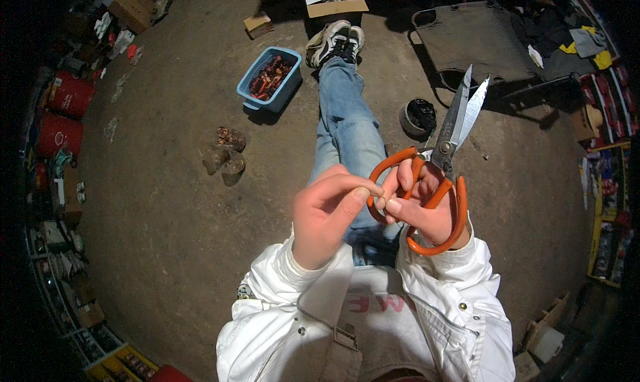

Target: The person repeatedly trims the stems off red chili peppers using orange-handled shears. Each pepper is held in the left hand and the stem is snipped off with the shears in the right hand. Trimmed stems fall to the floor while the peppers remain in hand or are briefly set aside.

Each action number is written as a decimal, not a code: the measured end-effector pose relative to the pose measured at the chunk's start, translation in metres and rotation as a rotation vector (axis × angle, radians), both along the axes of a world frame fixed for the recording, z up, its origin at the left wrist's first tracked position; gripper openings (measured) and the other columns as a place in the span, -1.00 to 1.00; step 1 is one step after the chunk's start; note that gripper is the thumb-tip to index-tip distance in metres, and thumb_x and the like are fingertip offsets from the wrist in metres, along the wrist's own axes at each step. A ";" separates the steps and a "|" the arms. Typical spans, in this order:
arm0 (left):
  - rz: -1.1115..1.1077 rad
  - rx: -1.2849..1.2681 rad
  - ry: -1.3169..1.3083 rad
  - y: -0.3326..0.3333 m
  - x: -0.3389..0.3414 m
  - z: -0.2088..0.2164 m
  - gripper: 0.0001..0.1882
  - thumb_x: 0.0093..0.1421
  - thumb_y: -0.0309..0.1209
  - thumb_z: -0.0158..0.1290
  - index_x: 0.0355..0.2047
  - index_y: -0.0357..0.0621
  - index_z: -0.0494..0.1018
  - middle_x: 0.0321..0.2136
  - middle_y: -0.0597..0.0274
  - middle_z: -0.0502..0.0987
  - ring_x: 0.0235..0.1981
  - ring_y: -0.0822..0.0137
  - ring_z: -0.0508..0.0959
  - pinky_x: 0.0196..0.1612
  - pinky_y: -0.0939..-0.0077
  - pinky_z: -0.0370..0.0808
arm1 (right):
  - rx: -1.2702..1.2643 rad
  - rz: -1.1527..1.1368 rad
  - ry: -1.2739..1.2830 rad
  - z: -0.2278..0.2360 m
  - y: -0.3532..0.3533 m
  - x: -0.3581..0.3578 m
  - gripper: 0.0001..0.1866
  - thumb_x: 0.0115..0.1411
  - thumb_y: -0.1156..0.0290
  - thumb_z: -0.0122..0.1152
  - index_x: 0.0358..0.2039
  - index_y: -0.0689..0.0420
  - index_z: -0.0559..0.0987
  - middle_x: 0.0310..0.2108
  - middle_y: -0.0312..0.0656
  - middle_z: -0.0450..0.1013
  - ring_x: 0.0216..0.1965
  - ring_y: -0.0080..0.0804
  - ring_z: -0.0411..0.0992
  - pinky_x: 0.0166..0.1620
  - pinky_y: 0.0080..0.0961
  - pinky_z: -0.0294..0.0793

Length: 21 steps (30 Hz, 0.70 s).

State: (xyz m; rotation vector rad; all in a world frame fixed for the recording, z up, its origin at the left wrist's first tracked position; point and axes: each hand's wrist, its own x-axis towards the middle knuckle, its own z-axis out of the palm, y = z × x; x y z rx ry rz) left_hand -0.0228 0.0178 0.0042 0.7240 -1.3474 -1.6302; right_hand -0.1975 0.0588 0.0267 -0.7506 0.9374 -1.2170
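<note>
Just above the lap, the left hand (pixel 327 212) and the right hand (pixel 427 202) meet at their fingertips. The left thumb and forefinger are drawn together; anything pinched between them is too small to make out, so I cannot tell whether that grip holds something. The scissors (pixel 445 149) are kept in the right hand, their orange handles looped around its fingers and thumb base. Their blades stand a little apart, pointing forward and to the right, clear of the left hand. White sleeves (pixel 460 282) cover both forearms, and the open jacket shows a grey shirt (pixel 383 315) with pink lettering.

Beyond the hands, legs in blue jeans (pixel 347 109) stretch forward over the brown floor (pixel 160 215). To their left are small clear bags (pixel 227 159) of coppery bits; to their right, near the blades, is a round bucket (pixel 419 119) with something black inside. Farther along on the left is a blue tub (pixel 290 89) of reddish-brown scraps.

At the end of the legs, black-and-white shoes (pixel 329 43) rest side by side, a small carton (pixel 258 25) to their left. Right of them is a dark, flat-topped stand (pixel 467 39). Just past the shoes is an open box (pixel 338 7).
</note>
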 end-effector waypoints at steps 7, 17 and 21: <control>0.040 -0.002 -0.011 0.002 0.002 -0.002 -0.87 0.26 -0.53 0.04 -0.29 -0.32 0.56 -0.40 0.22 0.45 -0.48 0.50 0.47 -0.44 0.69 0.35 | -0.091 -0.060 -0.007 -0.005 0.003 0.004 -0.74 0.11 0.60 0.26 -0.37 0.11 0.30 -0.34 -0.20 0.48 -0.34 -0.58 0.45 -0.27 -0.61 0.44; 0.018 0.190 0.175 0.004 -0.008 -0.009 -0.78 0.38 -0.38 -0.10 -0.24 -0.31 0.45 -0.34 0.20 0.41 -0.49 0.47 0.52 -0.64 0.73 0.35 | -0.197 -0.208 0.256 -0.018 0.007 0.016 -0.83 0.10 0.56 0.28 -0.34 0.18 0.45 -0.34 -0.29 0.44 -0.28 -0.55 0.39 -0.16 -0.57 0.34; 0.096 0.300 0.207 0.009 -0.013 -0.014 -0.78 0.42 -0.35 -0.18 -0.23 -0.24 0.37 -0.40 0.27 0.40 -0.56 0.52 0.45 -0.66 0.75 0.32 | -0.261 -0.278 0.391 -0.027 0.007 0.025 -0.75 0.12 0.57 0.27 -0.21 0.24 0.41 -0.28 -0.22 0.42 -0.24 -0.48 0.41 -0.14 -0.55 0.36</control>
